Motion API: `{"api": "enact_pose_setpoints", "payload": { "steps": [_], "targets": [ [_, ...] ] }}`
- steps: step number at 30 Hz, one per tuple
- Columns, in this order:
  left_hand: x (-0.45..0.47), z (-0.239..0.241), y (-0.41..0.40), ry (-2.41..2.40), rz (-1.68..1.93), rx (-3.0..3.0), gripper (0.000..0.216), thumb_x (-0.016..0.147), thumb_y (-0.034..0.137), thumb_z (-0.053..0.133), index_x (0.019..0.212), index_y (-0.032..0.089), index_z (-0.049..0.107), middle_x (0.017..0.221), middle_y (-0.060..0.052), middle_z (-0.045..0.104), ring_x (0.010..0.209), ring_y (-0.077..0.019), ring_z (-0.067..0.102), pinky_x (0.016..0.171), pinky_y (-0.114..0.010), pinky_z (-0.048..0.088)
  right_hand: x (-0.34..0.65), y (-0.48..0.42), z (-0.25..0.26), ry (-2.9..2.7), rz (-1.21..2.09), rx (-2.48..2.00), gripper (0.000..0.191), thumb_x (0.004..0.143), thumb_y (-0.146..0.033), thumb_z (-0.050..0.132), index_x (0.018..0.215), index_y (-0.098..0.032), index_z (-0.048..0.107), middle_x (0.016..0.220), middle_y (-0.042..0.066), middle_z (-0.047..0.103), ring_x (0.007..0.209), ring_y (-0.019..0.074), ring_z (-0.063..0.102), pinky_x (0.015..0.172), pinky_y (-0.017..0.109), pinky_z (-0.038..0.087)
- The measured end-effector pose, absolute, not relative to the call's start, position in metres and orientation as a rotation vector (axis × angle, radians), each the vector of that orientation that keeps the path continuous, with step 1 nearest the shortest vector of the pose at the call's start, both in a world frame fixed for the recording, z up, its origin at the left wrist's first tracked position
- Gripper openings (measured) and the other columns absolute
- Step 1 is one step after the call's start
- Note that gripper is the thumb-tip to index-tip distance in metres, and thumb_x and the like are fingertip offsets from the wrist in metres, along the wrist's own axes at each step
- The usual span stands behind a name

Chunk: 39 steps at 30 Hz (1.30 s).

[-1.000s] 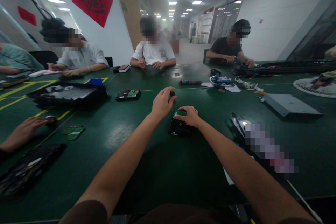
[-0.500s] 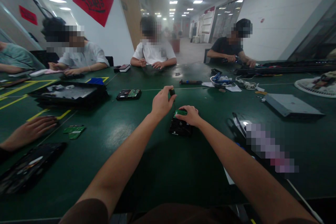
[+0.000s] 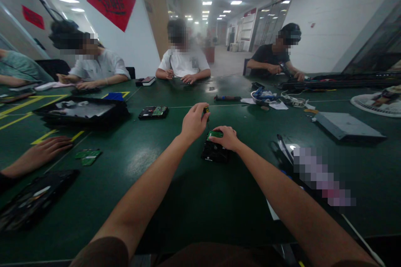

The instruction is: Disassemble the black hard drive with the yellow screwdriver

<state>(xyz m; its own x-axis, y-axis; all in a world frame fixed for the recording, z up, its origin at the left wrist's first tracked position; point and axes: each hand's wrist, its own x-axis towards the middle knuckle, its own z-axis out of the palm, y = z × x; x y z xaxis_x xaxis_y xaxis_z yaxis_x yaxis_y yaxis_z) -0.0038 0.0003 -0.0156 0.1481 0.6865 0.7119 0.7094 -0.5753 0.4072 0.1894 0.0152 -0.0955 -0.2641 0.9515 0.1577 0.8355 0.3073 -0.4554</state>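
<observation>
A black hard drive (image 3: pixel 214 151) with a green circuit board on top lies on the green table (image 3: pixel 188 192) in front of me. My right hand (image 3: pixel 226 137) rests on its far end, fingers curled over the green board, holding it down. My left hand (image 3: pixel 193 122) is closed round the dark handle of a screwdriver (image 3: pixel 206 111), which stands upright over the drive's far left corner. The tip is hidden behind my fingers.
Another hard drive (image 3: pixel 153 112) and a black tray (image 3: pixel 81 112) lie to the left. Green boards (image 3: pixel 88 157) sit by another person's hand (image 3: pixel 40 152). A grey flat case (image 3: pixel 344 125), a bowl of parts (image 3: pixel 262 96) and a dark tool (image 3: pixel 227 98) lie further off. Three people sit across the table.
My left hand has turned slightly on the screwdriver handle. The other person's hand at the left has slid a little along the table. My right hand has stayed on the drive.
</observation>
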Motion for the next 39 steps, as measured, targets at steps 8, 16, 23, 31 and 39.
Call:
{"api": "enact_pose_setpoints", "payload": {
  "steps": [8,16,23,31,39],
  "targets": [
    [-0.006,-0.015,0.001,-1.415,-1.445,-2.333,0.038,0.094,0.013,0.056,0.129,0.023,0.061,0.126,-0.010,0.061,0.116,-0.0234,0.061,0.098,-0.039,0.054,0.189,0.015,-0.095,-2.180,0.389,-1.592,0.054,0.080,-0.069,0.071,0.121,-0.034,0.071,0.128,0.006,0.067,0.125,0.0324,0.054,0.102,0.047,0.039],
    [-0.005,-0.020,0.002,-1.440,-1.472,-2.345,0.044,0.092,0.016,0.063,0.135,0.024,0.056,0.134,-0.011,0.064,0.111,-0.0237,0.067,0.096,-0.040,0.056,0.189,0.014,-0.093,-2.173,0.406,-1.600,0.055,0.080,-0.068,0.071,0.123,-0.033,0.070,0.129,0.006,0.067,0.126,0.0330,0.053,0.103,0.049,0.039],
    [-0.005,-0.025,0.007,-1.487,-1.541,-2.340,0.048,0.088,0.022,0.073,0.131,0.025,0.053,0.120,-0.009,0.070,0.092,-0.0206,0.070,0.088,-0.039,0.058,0.189,0.012,-0.090,-2.180,0.412,-1.602,0.054,0.080,-0.067,0.071,0.123,-0.033,0.070,0.129,0.006,0.067,0.126,0.0327,0.053,0.103,0.048,0.039],
    [-0.005,-0.018,0.000,-1.393,-1.512,-2.324,0.035,0.089,0.016,0.069,0.122,0.026,0.063,0.124,-0.008,0.061,0.109,-0.0214,0.065,0.090,-0.036,0.058,0.187,0.012,-0.091,-2.181,0.387,-1.614,0.053,0.081,-0.066,0.071,0.123,-0.033,0.070,0.130,0.006,0.066,0.127,0.0324,0.052,0.104,0.048,0.038],
    [-0.006,-0.020,0.004,-1.440,-1.500,-2.301,0.037,0.089,0.020,0.072,0.124,0.024,0.058,0.124,-0.009,0.068,0.107,-0.0240,0.069,0.095,-0.041,0.056,0.188,0.014,-0.092,-2.177,0.397,-1.608,0.053,0.080,-0.067,0.071,0.121,-0.033,0.071,0.128,0.006,0.067,0.126,0.0325,0.053,0.104,0.048,0.039]
  ]
}}
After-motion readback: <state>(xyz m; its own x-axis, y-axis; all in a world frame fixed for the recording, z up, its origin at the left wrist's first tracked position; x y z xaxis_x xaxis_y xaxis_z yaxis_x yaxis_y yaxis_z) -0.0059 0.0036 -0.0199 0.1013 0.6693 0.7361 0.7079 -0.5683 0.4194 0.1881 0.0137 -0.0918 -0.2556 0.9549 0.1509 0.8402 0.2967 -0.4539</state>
